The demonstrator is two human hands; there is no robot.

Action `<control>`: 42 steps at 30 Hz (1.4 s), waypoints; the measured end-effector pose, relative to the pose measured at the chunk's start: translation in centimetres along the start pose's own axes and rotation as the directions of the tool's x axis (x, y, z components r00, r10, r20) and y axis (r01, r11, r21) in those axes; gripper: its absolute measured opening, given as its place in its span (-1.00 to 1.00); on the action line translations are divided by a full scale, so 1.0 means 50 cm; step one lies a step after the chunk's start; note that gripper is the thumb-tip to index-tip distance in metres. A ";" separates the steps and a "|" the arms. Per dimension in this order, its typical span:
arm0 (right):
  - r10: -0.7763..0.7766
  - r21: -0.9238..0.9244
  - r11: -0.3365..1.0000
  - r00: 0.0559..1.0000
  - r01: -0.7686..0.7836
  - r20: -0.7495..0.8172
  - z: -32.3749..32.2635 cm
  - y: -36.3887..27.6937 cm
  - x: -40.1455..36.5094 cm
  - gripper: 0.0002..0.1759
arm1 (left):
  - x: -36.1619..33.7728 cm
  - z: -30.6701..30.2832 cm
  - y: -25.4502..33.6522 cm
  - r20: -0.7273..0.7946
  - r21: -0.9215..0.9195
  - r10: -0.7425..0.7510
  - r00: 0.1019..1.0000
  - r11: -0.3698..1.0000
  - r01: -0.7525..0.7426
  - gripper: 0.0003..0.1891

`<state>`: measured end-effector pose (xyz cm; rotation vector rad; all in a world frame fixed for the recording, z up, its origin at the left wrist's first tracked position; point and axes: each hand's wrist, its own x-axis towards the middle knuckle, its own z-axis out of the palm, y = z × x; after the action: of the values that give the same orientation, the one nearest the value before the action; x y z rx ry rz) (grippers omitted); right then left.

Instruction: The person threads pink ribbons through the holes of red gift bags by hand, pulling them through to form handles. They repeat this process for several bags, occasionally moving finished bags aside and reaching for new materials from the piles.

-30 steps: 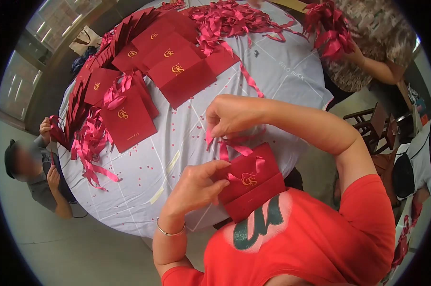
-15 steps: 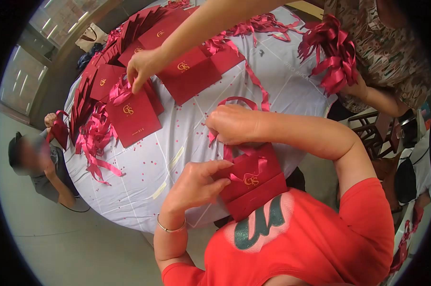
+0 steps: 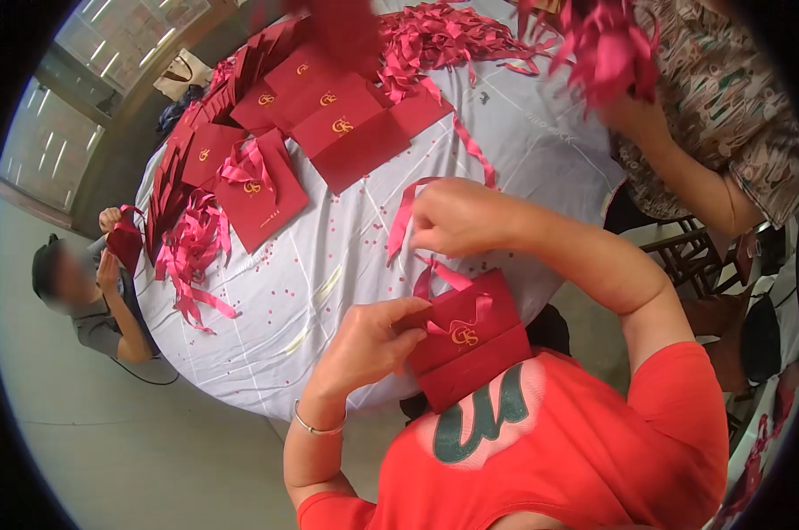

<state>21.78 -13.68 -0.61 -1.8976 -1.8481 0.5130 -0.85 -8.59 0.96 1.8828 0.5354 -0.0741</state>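
Note:
A small dark red paper bag (image 3: 474,353) with a gold logo rests against the table's near edge, in front of my red shirt. My left hand (image 3: 377,340) pinches the bag's upper left edge between thumb and fingers. Above the bag, my right hand (image 3: 461,216) is closed with its fingertips on a pink ribbon (image 3: 448,274) that runs to the bag's opening. Another length of pink ribbon (image 3: 402,221) lies on the cloth beside my right hand.
More red bags (image 3: 342,128) lie across the round table (image 3: 276,353), with ribbon piles (image 3: 457,40) behind them and another ribbon heap (image 3: 192,243) at left. A person in a patterned shirt (image 3: 726,106) holds a ribbon bunch (image 3: 607,57). A capped person (image 3: 108,300) handles a bag at far left.
The co-worker's arm has withdrawn from the bag at left, and a blurred red bag now shows at the top. My right hand has shifted slightly right; my left stays on the bag.

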 end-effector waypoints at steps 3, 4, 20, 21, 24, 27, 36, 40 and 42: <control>0.123 0.097 0.985 0.974 -0.144 0.189 -0.007 -0.015 -0.033 -0.67 | -0.002 0.006 -0.002 -0.021 -0.020 -0.048 0.999 0.999 0.047 -0.71; 0.121 0.096 0.985 0.975 -0.141 0.188 0.000 -0.018 -0.035 -0.67 | -0.001 0.009 -0.007 -0.024 -0.019 -0.047 0.999 0.999 0.046 -0.71; 0.220 -0.077 0.975 0.962 -0.210 0.162 0.052 -0.022 0.006 -0.84 | -0.015 0.038 -0.017 -0.086 -0.057 -0.072 0.994 0.996 0.068 -0.67; 0.182 -0.045 0.983 0.980 -0.179 0.085 0.062 -0.015 0.001 -0.85 | -0.016 0.039 -0.016 -0.086 -0.071 -0.085 0.993 0.994 0.079 -0.68; 0.126 -0.042 0.991 0.992 -0.127 -0.024 0.083 -0.010 -0.003 -0.86 | -0.018 0.047 -0.023 -0.115 -0.110 -0.076 0.990 0.992 0.064 -0.68; 0.134 -0.101 0.985 0.990 -0.139 -0.048 0.085 -0.017 0.000 -0.84 | -0.018 0.049 -0.026 -0.116 -0.118 -0.089 0.989 0.990 0.076 -0.69; 0.202 0.343 0.919 0.979 -0.192 0.009 0.073 -0.020 -0.014 -0.80 | -0.021 0.051 -0.035 -0.145 -0.160 -0.072 0.987 0.986 0.048 -0.69; 0.242 0.468 0.843 0.964 -0.267 0.115 0.073 -0.027 -0.014 -0.82 | -0.017 0.057 -0.037 -0.165 -0.198 -0.079 0.983 0.979 0.046 -0.69; 0.195 0.394 0.896 0.979 -0.202 0.057 0.078 -0.024 -0.009 -0.82 | -0.013 0.069 -0.056 -0.269 0.007 0.104 0.957 0.994 -0.106 -0.67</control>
<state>18.61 -13.92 -3.22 -1.8053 -1.4253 0.9014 -1.87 -11.14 -2.56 1.9225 0.6170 0.2577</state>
